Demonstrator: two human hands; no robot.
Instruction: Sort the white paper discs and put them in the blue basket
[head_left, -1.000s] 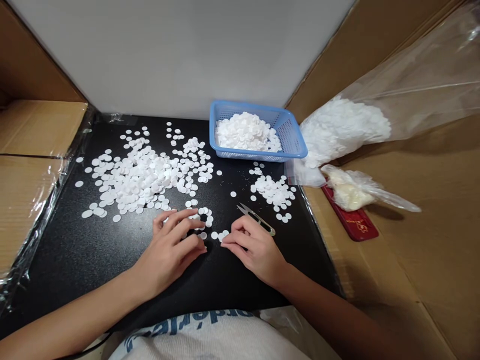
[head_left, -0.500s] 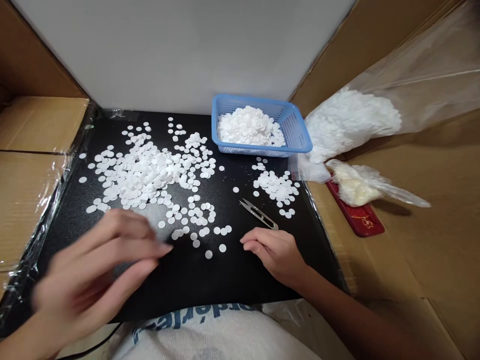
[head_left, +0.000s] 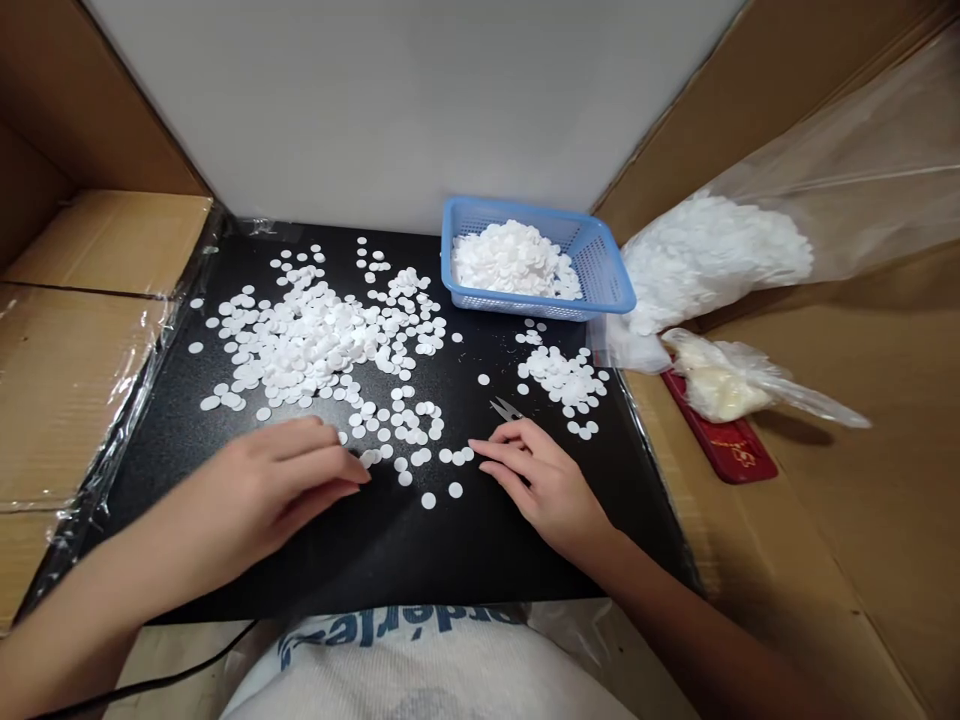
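Note:
Many thin white discs (head_left: 315, 335) lie heaped and scattered on the black tabletop. My left hand (head_left: 289, 475) is at the near edge of the scattered ones, fingers together and thumb close under them; whatever is between the tips is hidden. On the right, my right hand (head_left: 544, 485) has its index finger stretched out to a single white disc (head_left: 467, 454), its thumb held apart below. Thread snips (head_left: 505, 408) lie partly hidden under the right hand, their blades pointing away. Beyond them is a smaller pile of discs (head_left: 564, 378).
At the back stands a blue plastic basket (head_left: 536, 305) with more discs. Right of it leans a clear bag (head_left: 712, 260) full of white pieces. A small knotted bag (head_left: 724, 385) rests on a red case (head_left: 739, 455). Cardboard walls (head_left: 60, 390) flank the black tabletop (head_left: 420, 560).
My left hand has moved right and away from me, towards the scattered discs. My right index finger has stretched out to a disc, and the hand covers more of the snips. The view has shifted slightly.

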